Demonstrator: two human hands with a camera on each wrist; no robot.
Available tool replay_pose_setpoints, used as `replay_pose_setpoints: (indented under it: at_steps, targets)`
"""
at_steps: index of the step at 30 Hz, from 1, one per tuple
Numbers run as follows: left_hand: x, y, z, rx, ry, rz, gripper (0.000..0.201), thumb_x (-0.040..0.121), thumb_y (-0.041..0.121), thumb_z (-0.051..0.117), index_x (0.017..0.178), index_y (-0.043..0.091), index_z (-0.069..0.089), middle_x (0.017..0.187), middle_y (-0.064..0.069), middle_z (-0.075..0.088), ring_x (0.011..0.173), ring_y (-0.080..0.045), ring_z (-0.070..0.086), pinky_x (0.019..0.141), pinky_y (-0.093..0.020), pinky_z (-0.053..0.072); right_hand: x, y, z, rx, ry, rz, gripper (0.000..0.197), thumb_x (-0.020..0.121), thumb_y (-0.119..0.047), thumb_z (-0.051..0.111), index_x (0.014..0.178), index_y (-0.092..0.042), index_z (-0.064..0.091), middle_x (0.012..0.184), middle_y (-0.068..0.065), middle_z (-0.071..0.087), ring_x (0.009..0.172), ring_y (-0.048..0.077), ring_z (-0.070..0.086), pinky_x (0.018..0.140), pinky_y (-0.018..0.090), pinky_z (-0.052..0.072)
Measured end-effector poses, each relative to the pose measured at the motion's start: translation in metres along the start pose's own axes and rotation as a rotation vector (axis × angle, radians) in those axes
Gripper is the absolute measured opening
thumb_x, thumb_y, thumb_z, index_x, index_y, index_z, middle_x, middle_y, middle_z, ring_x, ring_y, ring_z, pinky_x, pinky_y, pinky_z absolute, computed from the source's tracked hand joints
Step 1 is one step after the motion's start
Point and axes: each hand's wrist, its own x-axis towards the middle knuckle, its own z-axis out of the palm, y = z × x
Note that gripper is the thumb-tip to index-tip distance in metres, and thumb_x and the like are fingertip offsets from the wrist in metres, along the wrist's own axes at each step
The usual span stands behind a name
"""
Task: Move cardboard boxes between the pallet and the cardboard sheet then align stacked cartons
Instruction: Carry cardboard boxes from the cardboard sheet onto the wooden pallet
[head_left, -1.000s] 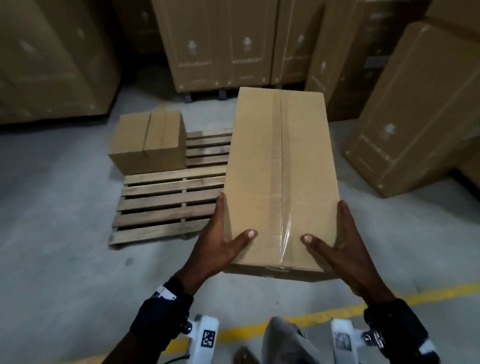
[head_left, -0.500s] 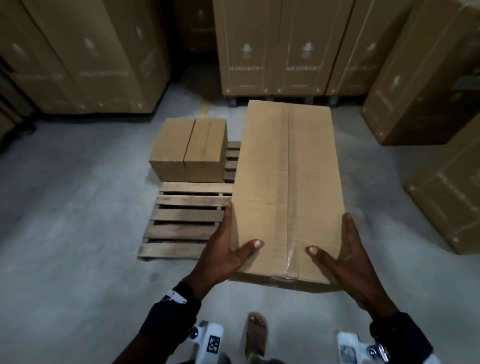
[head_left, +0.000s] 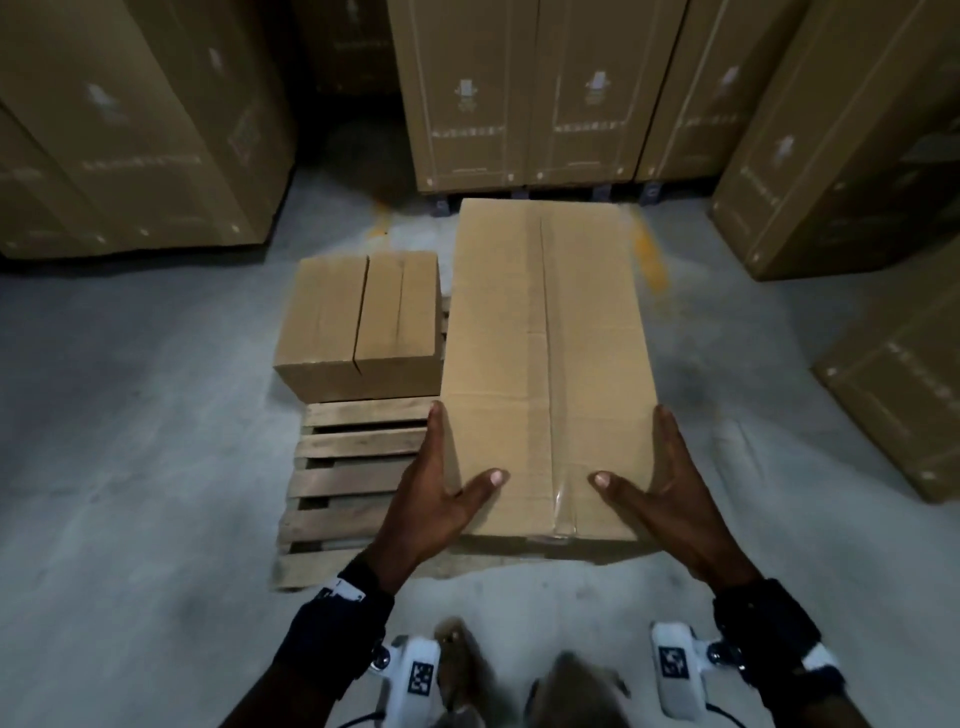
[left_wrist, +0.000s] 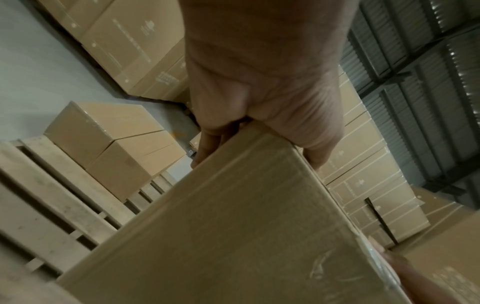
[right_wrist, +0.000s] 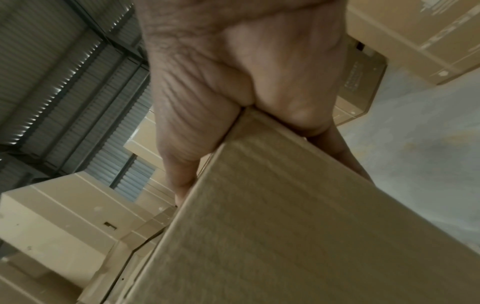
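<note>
A long box is held in both hands over the right part of the pallet, its length running away from the person. The left hand clasps the box's near left corner: the thumb lies on the top face and the fingers run along the left side. The right hand mirrors it at the near right corner, thumb on top, fingers down the right side. A taped seam runs along the middle of the box's top. Whether the box's underside already touches the pallet slats cannot be told; in the left wrist view its near end looks raised above the slats.

Two small boxes sit side by side, touching, at the pallet's far left corner, just beside the long box's left side. The pallet's near left slats are bare. The pallet lies on a grey concrete floor. Tall printed cartons stand along the far side and at both sides, well apart from the pallet.
</note>
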Motion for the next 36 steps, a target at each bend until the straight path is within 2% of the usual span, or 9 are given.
replay_pose_setpoints:
  at_steps: [6, 10, 13, 16, 22, 25, 30, 34, 36]
  targets:
    - [0.076, -0.008, -0.018, 0.009, -0.017, -0.004, 0.118, 0.074, 0.065, 0.067, 0.159, 0.031, -0.006, 0.165, 0.01, 0.017, 0.145, -0.003, 0.021, 0.113, -0.019, 0.019, 0.07, -0.01, 0.017, -0.045, 0.019, -0.002, 0.12, 0.071, -0.059, 0.086, 0.159, -0.045, 0.007, 0.166, -0.018, 0.017, 0.151, 0.008, 0.023, 0.124, 0.047, 0.025]
    - [0.131, -0.01, -0.015, 0.019, -0.04, -0.032, 0.119, 0.074, 0.067, 0.066, 0.159, 0.031, -0.008, 0.166, 0.006, 0.017, 0.149, -0.012, 0.022, 0.116, -0.024, 0.021, 0.123, -0.009, 0.019, -0.007, 0.01, 0.036, 0.119, 0.073, -0.049, 0.087, 0.16, -0.04, 0.007, 0.167, -0.015, 0.018, 0.151, 0.009, 0.025, 0.124, 0.045, 0.026]
    - [0.178, -0.014, -0.009, 0.0, -0.041, -0.058, 0.118, 0.076, 0.066, 0.069, 0.159, 0.033, -0.008, 0.167, 0.006, 0.015, 0.151, -0.012, 0.018, 0.12, -0.029, 0.02, 0.172, -0.006, 0.019, 0.007, -0.029, 0.038, 0.122, 0.071, -0.051, 0.088, 0.161, -0.041, 0.006, 0.162, -0.024, 0.019, 0.145, 0.004, 0.03, 0.121, 0.034, 0.029]
    - [0.225, -0.021, -0.004, 0.013, -0.034, -0.069, 0.115, 0.08, 0.059, 0.072, 0.16, 0.029, -0.005, 0.164, 0.009, 0.019, 0.144, -0.002, 0.018, 0.115, -0.02, 0.02, 0.224, 0.002, 0.023, 0.006, -0.059, 0.058, 0.122, 0.072, -0.049, 0.087, 0.161, -0.039, 0.005, 0.153, -0.031, 0.017, 0.141, -0.002, 0.026, 0.115, 0.023, 0.026]
    - [0.308, -0.046, 0.004, 0.03, -0.01, -0.111, 0.118, 0.074, 0.064, 0.069, 0.16, 0.026, -0.003, 0.163, 0.005, 0.026, 0.14, 0.001, 0.023, 0.11, -0.015, 0.02, 0.316, 0.016, 0.04, -0.002, -0.095, 0.078, 0.124, 0.069, -0.057, 0.084, 0.16, -0.043, 0.001, 0.145, -0.047, 0.014, 0.14, -0.005, 0.025, 0.115, 0.024, 0.027]
    - [0.357, -0.082, 0.015, 0.052, 0.014, -0.143, 0.117, 0.078, 0.061, 0.072, 0.16, 0.027, -0.004, 0.161, 0.004, 0.03, 0.141, -0.003, 0.026, 0.108, -0.015, 0.022, 0.371, 0.042, 0.059, -0.004, -0.111, 0.07, 0.12, 0.074, -0.054, 0.085, 0.16, -0.043, 0.001, 0.163, -0.028, 0.012, 0.149, 0.0, 0.019, 0.124, 0.037, 0.024]
    - [0.444, -0.178, 0.046, 0.053, 0.037, -0.217, 0.117, 0.078, 0.061, 0.074, 0.16, 0.026, -0.003, 0.159, -0.002, 0.037, 0.144, -0.014, 0.034, 0.109, -0.019, 0.028, 0.467, 0.108, 0.112, -0.02, -0.121, 0.087, 0.107, 0.078, -0.04, 0.083, 0.153, -0.049, 0.007, 0.129, -0.059, 0.014, 0.132, -0.022, 0.023, 0.092, -0.009, 0.02]
    - [0.512, -0.262, 0.066, 0.042, 0.031, -0.242, 0.119, 0.077, 0.063, 0.073, 0.16, 0.025, -0.004, 0.157, 0.001, 0.039, 0.142, -0.012, 0.035, 0.106, -0.017, 0.026, 0.543, 0.168, 0.167, -0.028, -0.152, 0.105, 0.107, 0.084, -0.031, 0.08, 0.158, -0.036, 0.004, 0.145, -0.04, 0.01, 0.136, -0.017, 0.015, 0.108, 0.007, 0.014]
    - [0.542, -0.298, 0.074, 0.061, 0.028, -0.243, 0.119, 0.077, 0.062, 0.074, 0.16, 0.022, -0.002, 0.153, 0.003, 0.043, 0.14, -0.013, 0.039, 0.103, -0.014, 0.028, 0.576, 0.199, 0.191, -0.015, -0.144, 0.115, 0.104, 0.084, -0.025, 0.081, 0.156, -0.036, 0.007, 0.143, -0.04, 0.015, 0.126, -0.028, 0.019, 0.097, -0.007, 0.016]
